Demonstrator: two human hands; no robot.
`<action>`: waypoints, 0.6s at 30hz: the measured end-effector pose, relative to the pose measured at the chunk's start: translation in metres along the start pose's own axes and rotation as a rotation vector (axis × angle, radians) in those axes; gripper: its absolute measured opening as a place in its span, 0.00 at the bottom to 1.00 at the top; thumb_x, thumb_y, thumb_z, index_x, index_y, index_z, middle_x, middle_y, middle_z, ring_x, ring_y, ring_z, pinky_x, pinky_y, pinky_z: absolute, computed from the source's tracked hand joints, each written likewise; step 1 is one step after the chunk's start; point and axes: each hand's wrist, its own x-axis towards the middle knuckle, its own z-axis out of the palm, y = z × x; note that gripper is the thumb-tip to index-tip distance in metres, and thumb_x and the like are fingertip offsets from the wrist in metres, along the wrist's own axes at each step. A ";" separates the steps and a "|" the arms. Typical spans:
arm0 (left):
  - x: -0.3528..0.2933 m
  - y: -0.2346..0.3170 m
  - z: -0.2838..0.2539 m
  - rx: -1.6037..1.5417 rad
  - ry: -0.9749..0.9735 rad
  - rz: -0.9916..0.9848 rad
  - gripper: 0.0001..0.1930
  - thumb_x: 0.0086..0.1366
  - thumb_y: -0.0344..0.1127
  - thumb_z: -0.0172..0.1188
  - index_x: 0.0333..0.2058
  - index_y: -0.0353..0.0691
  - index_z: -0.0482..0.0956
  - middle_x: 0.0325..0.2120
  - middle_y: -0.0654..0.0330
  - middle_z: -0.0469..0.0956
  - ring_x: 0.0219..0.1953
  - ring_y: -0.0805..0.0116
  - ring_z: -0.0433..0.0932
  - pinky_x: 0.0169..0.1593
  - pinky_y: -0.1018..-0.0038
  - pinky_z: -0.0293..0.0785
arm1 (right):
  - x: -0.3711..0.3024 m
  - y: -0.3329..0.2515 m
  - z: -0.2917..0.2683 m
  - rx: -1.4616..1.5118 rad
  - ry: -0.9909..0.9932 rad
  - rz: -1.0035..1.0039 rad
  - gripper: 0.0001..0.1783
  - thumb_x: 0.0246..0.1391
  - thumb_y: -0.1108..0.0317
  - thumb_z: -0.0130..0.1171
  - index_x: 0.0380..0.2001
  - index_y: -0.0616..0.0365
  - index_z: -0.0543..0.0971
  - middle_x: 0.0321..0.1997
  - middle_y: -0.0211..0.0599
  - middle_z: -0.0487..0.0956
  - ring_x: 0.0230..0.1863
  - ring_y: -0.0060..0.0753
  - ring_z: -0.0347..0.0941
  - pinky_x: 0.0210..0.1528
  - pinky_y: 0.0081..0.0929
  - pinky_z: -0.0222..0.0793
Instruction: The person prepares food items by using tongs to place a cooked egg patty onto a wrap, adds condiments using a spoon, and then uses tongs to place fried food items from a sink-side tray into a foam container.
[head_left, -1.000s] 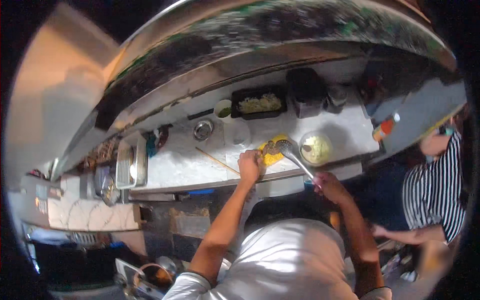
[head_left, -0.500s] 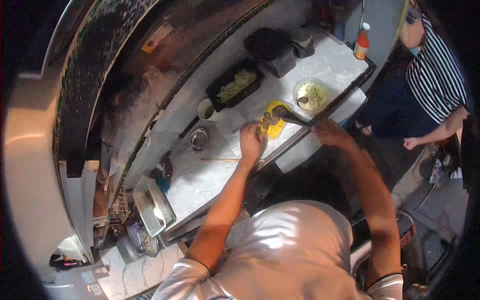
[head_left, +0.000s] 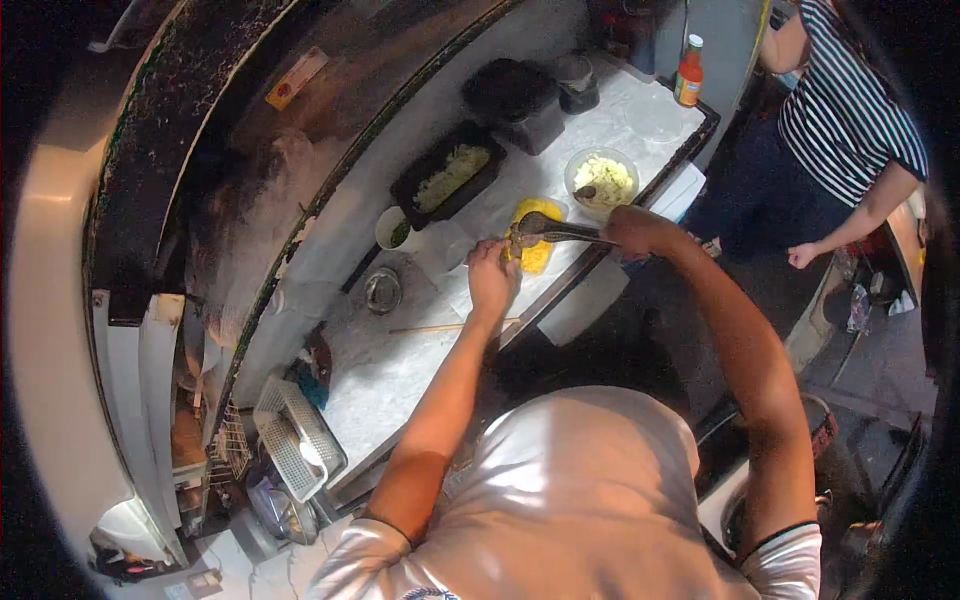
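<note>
A yellow flat piece of food (head_left: 538, 257), like a thin omelette or wrap, lies on pale paper on the counter with some brownish filling on it. My left hand (head_left: 492, 278) is closed, its fingertips pinching the food's left edge. In my right hand (head_left: 645, 235) is the handle of a dark slotted spoon (head_left: 570, 231); its head rests over the food by my left fingertips. Just beyond the spoon stands a clear bowl (head_left: 630, 197) of pale shredded filling with a small dark spoon (head_left: 586, 193) in it.
On the counter (head_left: 375, 400) are a black tray of shredded greens (head_left: 448, 182), a white cup of green bits (head_left: 394, 230), black containers (head_left: 528, 115), a glass dish (head_left: 382, 290), a thin stick (head_left: 425, 328), a red sauce bottle (head_left: 690, 72) and a grey basket (head_left: 298, 440). A striped-shirted person (head_left: 845, 100) stands right.
The whole view has shifted slightly. My right hand has moved a little nearer the bowl, and the slotted spoon now lies flatter over the food. My left hand stays at the food's edge.
</note>
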 end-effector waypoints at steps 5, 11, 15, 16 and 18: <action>-0.008 -0.016 0.000 0.030 0.001 -0.013 0.23 0.57 0.33 0.69 0.54 0.43 0.82 0.50 0.46 0.79 0.55 0.44 0.75 0.62 0.56 0.68 | 0.005 -0.111 -0.074 0.419 -0.140 0.486 0.28 0.70 0.54 0.53 0.22 0.67 0.77 0.18 0.40 0.77 0.15 0.35 0.74 0.19 0.40 0.69; -0.002 -0.014 0.011 0.073 -0.024 0.019 0.24 0.59 0.36 0.70 0.54 0.40 0.82 0.52 0.46 0.78 0.56 0.45 0.74 0.63 0.55 0.67 | 0.009 -0.111 -0.082 0.459 -0.127 0.432 0.38 0.70 0.61 0.53 0.75 0.58 0.51 0.19 0.44 0.79 0.12 0.35 0.73 0.15 0.39 0.69; 0.002 -0.016 0.015 0.083 -0.030 0.016 0.23 0.58 0.39 0.71 0.52 0.38 0.83 0.53 0.46 0.78 0.57 0.45 0.73 0.63 0.55 0.67 | 0.014 -0.123 -0.089 0.471 -0.105 0.414 0.28 0.69 0.60 0.54 0.64 0.68 0.66 0.17 0.44 0.78 0.12 0.36 0.73 0.15 0.39 0.69; 0.003 -0.015 0.017 0.081 -0.035 0.020 0.23 0.58 0.39 0.71 0.52 0.38 0.83 0.53 0.46 0.78 0.57 0.45 0.73 0.63 0.55 0.67 | 0.016 -0.123 -0.089 0.435 -0.112 0.418 0.22 0.69 0.59 0.54 0.52 0.70 0.72 0.16 0.43 0.78 0.12 0.36 0.73 0.15 0.40 0.69; 0.006 -0.013 0.023 0.066 0.052 0.031 0.23 0.55 0.37 0.71 0.49 0.34 0.82 0.50 0.47 0.78 0.53 0.44 0.74 0.61 0.54 0.68 | 0.017 -0.114 -0.085 0.405 -0.115 0.433 0.21 0.68 0.58 0.54 0.40 0.72 0.78 0.14 0.43 0.77 0.12 0.37 0.73 0.15 0.41 0.69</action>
